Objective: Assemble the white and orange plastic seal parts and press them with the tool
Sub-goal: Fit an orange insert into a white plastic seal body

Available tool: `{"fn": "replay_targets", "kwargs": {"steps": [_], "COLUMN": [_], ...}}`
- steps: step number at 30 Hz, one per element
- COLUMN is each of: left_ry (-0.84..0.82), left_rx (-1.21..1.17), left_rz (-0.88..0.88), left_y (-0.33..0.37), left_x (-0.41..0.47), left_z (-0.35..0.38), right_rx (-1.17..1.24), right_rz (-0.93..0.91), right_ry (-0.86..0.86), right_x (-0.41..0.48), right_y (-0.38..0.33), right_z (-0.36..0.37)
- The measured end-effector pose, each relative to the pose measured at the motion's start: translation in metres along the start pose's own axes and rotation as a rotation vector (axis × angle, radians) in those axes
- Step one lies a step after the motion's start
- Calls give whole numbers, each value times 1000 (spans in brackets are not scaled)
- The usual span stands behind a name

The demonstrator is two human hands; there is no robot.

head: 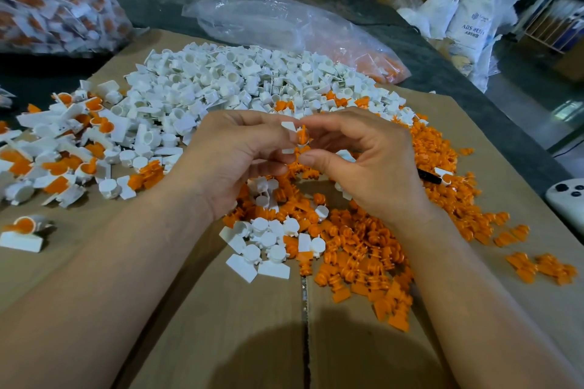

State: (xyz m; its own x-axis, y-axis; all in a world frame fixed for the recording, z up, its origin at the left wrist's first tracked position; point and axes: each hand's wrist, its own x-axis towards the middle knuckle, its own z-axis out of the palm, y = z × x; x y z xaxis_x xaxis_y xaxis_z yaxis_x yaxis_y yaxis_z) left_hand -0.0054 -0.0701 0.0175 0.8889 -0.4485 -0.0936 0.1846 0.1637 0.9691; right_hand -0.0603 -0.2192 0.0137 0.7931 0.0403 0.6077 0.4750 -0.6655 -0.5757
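My left hand (234, 151) grips a white seal part (289, 127) above the cardboard, its fingers curled round it. My right hand (363, 158) pinches an orange seal part (302, 137) and holds it against the white one. A big heap of white parts (237, 79) lies behind the hands. Loose orange parts (373, 249) spread below and to the right. Assembled white and orange seals (63, 148) lie at the left. A black tool (429, 176) lies partly hidden behind my right hand.
Flattened cardboard (252, 325) covers the table. A clear bag with orange parts (284, 25) lies at the back, and a full bag of seals (53, 0) stands far left. A white controller (568, 199) sits at the right edge. Sacks (467, 16) stand beyond.
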Motion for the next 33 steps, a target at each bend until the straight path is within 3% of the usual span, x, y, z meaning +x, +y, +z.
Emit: {"fn": "replay_targets", "kwargs": {"steps": [11, 33], "left_ry": [-21, -20], "left_rx": [-48, -22], "left_rz": [31, 107], "left_y": [-1, 0], "left_x": [-3, -5], "left_z": [4, 5], "right_rx": [-114, -59], "right_rz": [-100, -67], "right_ry": [49, 61], "right_x": [1, 0], "right_y": [2, -1], "right_z": [0, -1]}}
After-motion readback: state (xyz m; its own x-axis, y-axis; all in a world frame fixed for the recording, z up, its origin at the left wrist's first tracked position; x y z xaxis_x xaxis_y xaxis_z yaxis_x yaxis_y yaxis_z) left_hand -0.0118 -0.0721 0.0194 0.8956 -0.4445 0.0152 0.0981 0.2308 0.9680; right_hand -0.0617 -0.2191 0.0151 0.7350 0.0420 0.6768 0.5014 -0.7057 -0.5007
